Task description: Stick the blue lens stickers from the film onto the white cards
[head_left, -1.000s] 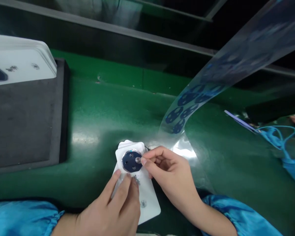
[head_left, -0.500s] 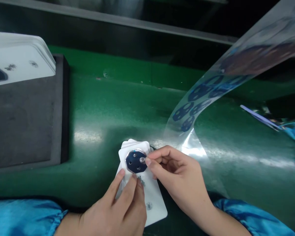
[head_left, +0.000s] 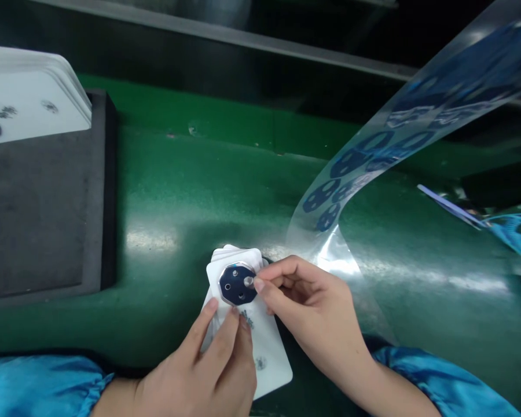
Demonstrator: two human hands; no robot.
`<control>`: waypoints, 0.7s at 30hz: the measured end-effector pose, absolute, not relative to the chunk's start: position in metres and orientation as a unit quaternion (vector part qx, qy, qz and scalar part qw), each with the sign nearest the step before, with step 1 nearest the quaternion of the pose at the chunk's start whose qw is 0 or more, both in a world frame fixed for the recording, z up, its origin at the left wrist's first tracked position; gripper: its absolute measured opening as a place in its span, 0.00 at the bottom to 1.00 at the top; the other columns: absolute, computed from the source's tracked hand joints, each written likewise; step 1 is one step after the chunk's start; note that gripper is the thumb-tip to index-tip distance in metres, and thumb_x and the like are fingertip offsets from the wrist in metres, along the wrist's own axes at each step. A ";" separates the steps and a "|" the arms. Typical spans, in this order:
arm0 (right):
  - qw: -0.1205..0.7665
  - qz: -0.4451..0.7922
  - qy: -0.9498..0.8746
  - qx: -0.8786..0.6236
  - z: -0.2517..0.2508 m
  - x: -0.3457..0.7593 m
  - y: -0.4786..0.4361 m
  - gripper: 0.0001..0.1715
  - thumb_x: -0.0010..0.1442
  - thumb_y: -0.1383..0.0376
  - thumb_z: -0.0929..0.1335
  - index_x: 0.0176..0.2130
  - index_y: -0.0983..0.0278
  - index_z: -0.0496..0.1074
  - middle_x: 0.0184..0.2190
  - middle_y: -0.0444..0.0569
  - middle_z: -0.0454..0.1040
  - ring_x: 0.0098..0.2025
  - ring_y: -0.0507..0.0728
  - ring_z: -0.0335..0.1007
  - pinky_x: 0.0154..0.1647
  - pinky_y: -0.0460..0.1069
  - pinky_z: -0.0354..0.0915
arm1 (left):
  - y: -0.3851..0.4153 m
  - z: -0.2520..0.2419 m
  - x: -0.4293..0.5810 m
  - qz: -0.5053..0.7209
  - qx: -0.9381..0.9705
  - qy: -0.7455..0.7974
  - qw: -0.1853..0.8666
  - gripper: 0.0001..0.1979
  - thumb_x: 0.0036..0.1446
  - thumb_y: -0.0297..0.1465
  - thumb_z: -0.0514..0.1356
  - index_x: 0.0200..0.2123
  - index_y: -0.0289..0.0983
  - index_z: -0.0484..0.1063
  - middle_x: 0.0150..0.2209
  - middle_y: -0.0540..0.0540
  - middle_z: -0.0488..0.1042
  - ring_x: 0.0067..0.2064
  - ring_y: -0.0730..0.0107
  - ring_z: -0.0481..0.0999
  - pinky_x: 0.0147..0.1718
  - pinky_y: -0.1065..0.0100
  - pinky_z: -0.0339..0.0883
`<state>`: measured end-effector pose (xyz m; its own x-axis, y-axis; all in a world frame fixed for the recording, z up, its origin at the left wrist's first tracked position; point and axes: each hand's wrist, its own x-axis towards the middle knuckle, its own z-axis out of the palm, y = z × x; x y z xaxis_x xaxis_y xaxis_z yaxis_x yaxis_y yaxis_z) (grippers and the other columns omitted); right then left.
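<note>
Near the front edge lies a small fanned stack of white phone back covers (head_left: 271,353), with dark printed marks. On the top one sits an octagonal camera ring with a dark blue film piece (head_left: 234,289) that has several round holes. My left hand (head_left: 212,353) grips the top cover from below left, its fingertips pressed along the lower edge of the ring. My right hand (head_left: 306,301) is closed, with thumb and index finger pinched at the right edge of the film piece, beside a shiny round spot. Whether that edge is raised I cannot tell.
A clear strip (head_left: 356,156) carrying several dark blue film pieces curves up to the right. At left, a dark grey tray (head_left: 35,214) holds a stack of white covers (head_left: 30,98). Purple tweezers-like tool (head_left: 449,205) and blue cord (head_left: 514,231) lie at right on the green table (head_left: 191,185).
The view has shifted slightly, so everything sits a little further left. My hands keep the same grip at the cover and film piece. Reflections on the clear strip differ.
</note>
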<state>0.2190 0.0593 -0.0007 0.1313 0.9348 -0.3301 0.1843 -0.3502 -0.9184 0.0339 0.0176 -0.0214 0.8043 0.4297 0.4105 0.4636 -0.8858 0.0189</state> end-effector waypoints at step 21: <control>0.361 0.509 -0.437 -0.648 -0.001 0.221 0.060 0.05 0.53 0.64 0.74 0.27 0.62 0.76 0.17 0.42 0.72 0.19 0.51 0.67 0.18 0.44 0.65 | 0.017 -0.022 0.031 -0.182 -0.956 -0.229 0.034 0.12 0.64 0.24 0.54 0.41 0.31 0.78 0.44 0.41 0.81 0.49 0.51 0.80 0.66 0.40 0.57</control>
